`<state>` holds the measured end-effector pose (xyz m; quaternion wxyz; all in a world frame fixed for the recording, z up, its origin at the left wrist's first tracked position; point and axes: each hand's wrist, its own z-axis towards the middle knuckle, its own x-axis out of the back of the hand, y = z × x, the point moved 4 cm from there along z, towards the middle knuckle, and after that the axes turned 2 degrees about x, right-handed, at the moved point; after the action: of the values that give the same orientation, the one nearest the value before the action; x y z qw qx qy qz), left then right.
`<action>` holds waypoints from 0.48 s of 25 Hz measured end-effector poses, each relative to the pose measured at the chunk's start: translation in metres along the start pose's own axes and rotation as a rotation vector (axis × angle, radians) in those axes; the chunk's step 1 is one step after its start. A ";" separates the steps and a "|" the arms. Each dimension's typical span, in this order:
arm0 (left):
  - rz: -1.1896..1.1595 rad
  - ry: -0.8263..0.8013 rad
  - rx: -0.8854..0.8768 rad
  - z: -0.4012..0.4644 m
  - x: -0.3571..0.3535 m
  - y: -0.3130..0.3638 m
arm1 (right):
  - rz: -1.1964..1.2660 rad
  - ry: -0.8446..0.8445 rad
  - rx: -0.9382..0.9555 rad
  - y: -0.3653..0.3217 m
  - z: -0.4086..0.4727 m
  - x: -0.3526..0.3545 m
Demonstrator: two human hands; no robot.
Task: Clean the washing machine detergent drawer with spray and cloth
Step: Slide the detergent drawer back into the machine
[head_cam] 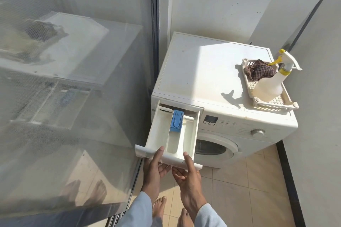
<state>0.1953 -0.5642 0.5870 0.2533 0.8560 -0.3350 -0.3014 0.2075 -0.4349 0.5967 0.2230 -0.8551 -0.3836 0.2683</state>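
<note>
- The detergent drawer (171, 134) is pulled far out of the washing machine (230, 116), at its upper left corner, and both hands hold its front panel.
- The left hand (154, 167) grips the panel with the thumb on the top edge and the fingers curled below it.
- The right hand (186, 173) grips the same panel just beside the left one, thumb on top and fingers under.
- I judge that the step in hand is opening or taking out the drawer; spraying and wiping are not yet begun.
- The spray bottle (271, 84) and the checked cloth (258, 72) lie untouched in a small basket (275, 105) on top of the machine, at its right side, well apart from the hands.
- The next move probably calls for one hand to let go and reach for the bottle, while the other hand supports the drawer.
- A blue insert (176, 121) sits in the middle compartment.
- It is hard to say how dirty the compartments are; the back of the drawer is hidden inside the machine.
- The underside of the panel and the fingertips are mostly hidden.
</note>
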 end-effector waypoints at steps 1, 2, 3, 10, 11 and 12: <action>-0.002 -0.006 0.006 0.003 0.002 -0.001 | -0.008 -0.002 0.000 0.003 0.002 0.000; -0.004 -0.010 0.014 0.006 0.004 -0.002 | -0.010 -0.001 -0.001 0.005 0.004 0.001; -0.005 -0.016 0.023 0.009 0.007 -0.005 | -0.013 0.003 -0.003 0.007 0.006 0.001; -0.028 -0.016 0.085 0.020 0.004 -0.015 | -0.020 0.032 0.008 0.008 0.018 0.007; -0.025 -0.018 0.086 0.023 0.002 -0.014 | -0.021 0.028 0.013 0.007 0.021 0.007; -0.023 -0.015 0.084 0.025 0.001 -0.013 | -0.022 0.024 0.017 0.005 0.024 0.005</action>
<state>0.1841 -0.5623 0.5607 0.2110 0.8674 -0.3396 -0.2964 0.1981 -0.4297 0.5740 0.2378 -0.8520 -0.3878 0.2590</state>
